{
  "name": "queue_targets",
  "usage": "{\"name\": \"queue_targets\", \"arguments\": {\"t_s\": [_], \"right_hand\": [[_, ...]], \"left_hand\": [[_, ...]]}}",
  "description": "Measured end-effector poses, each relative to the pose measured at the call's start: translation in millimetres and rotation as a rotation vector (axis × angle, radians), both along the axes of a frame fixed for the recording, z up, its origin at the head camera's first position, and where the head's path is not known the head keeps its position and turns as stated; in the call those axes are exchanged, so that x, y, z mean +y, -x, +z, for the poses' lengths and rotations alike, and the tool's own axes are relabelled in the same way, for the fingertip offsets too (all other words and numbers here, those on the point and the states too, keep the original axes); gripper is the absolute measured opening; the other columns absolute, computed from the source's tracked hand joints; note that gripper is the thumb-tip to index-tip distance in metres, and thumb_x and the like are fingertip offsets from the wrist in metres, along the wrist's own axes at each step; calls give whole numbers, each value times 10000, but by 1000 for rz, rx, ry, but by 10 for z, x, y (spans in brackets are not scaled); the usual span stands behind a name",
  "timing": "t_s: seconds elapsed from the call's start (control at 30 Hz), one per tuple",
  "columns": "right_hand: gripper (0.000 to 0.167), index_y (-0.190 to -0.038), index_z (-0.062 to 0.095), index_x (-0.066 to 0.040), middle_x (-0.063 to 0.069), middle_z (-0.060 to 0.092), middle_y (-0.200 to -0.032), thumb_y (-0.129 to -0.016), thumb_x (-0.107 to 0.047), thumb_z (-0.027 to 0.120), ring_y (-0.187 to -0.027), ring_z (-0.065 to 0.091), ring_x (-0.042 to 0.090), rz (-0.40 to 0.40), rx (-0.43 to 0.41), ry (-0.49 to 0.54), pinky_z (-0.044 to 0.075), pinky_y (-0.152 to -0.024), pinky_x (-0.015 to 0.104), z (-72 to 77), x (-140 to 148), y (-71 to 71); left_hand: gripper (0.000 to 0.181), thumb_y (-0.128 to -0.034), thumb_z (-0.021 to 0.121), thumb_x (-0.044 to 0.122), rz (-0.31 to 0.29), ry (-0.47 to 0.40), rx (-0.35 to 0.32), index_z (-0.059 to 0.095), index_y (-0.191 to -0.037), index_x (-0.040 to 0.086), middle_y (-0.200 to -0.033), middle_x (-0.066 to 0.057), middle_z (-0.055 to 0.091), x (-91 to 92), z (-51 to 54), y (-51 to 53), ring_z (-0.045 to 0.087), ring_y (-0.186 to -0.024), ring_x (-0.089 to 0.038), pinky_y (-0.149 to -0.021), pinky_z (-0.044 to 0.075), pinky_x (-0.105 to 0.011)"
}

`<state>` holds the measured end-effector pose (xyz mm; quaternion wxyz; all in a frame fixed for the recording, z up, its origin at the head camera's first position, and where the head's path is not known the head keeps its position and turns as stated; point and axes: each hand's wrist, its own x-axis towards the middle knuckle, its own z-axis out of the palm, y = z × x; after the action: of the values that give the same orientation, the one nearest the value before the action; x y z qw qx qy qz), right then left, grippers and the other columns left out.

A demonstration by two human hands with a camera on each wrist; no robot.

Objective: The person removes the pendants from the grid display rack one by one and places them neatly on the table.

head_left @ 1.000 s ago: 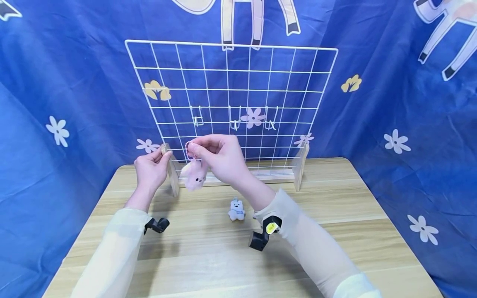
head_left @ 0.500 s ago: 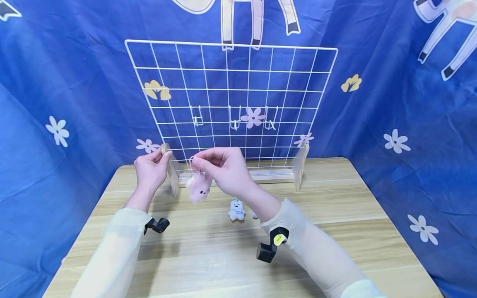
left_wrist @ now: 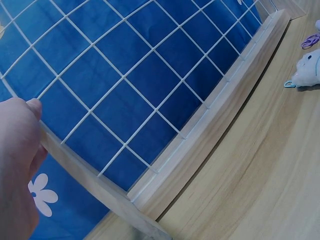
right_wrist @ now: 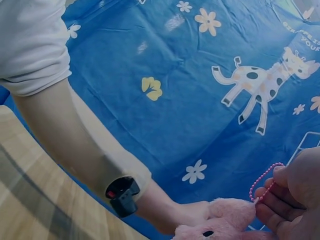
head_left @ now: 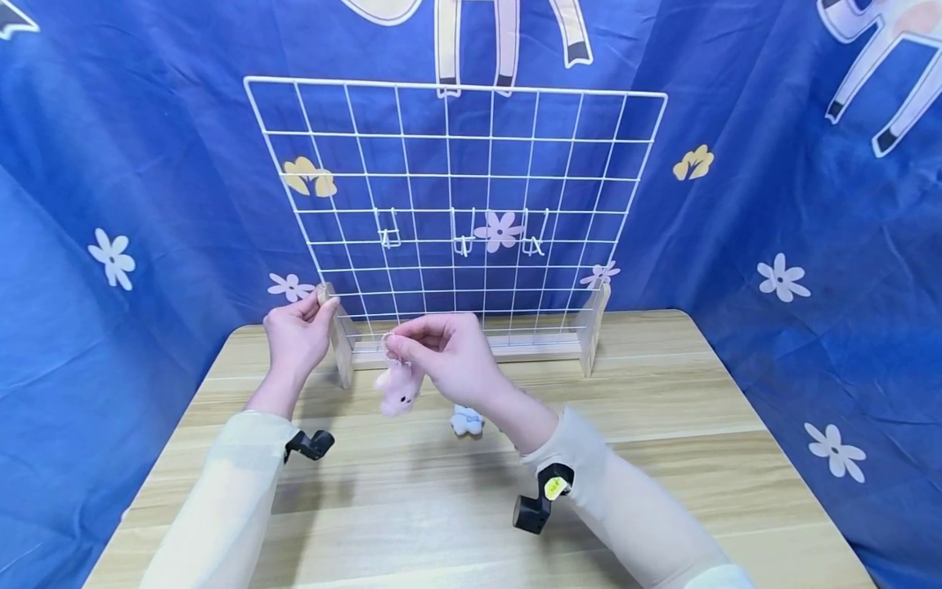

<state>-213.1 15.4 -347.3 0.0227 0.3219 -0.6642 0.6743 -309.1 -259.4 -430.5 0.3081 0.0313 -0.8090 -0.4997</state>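
My right hand (head_left: 458,356) pinches the pink bead chain (right_wrist: 261,176) of a small pink plush keychain (head_left: 400,388). The plush dangles below the fingers, in front of the rack's lower left part and above the table. With thumb and fingers my left hand (head_left: 298,331) grips the top of the rack's left wooden foot (left_wrist: 90,182). A white wire grid rack (head_left: 471,176) stands upright behind both hands, with three white hooks (head_left: 464,243) across its middle. On the table lies a white plush bear (head_left: 467,421), its head partly covered by my right hand in the head view.
The wooden table (head_left: 397,507) extends in front of the rack. Beside the bear, a purple cord (left_wrist: 310,41) shows at the edge of the left wrist view. Blue patterned cloth (head_left: 736,245) hangs behind and at both sides.
My right hand has moved down and slightly right with the pink plush keychain, now covering the bear's head. My left hand keeps its grip on the rack's foot.
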Motion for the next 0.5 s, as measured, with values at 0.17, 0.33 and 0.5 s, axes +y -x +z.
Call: {"name": "queue_targets", "arguments": {"t_s": [0.17, 0.33, 0.5], "right_hand": [[105, -1042, 787, 66, 110, 799, -953, -985, -13, 749, -791, 748, 155, 9, -25, -12, 653, -701, 291, -129, -3, -21], [111, -1038, 782, 72, 113, 799, -956, -985, -19, 751, -825, 759, 154, 35, -80, -18, 667, -769, 330, -253, -13, -49], [98, -1030, 778, 76, 131, 794, -944, -989, -2, 736, -819, 761, 190, 50, -88, -19, 672, -772, 363, -349, -16, -67]], "left_hand": [[382, -969, 807, 148, 0, 9, 5, 693, -1292, -24, -1157, -227, 712, 1, 0, 1, 718, -1051, -161, -830, 570, -118], [372, -966, 809, 136, -9, -4, 11, 700, -1287, -18, -1160, -226, 714, 4, -1, -5, 721, -1060, -179, -833, 573, -123], [371, -964, 810, 131, -6, 5, 17, 701, -1286, -17, -1159, -222, 716, 4, 4, -3, 717, -1075, -225, -838, 570, -123]]}}
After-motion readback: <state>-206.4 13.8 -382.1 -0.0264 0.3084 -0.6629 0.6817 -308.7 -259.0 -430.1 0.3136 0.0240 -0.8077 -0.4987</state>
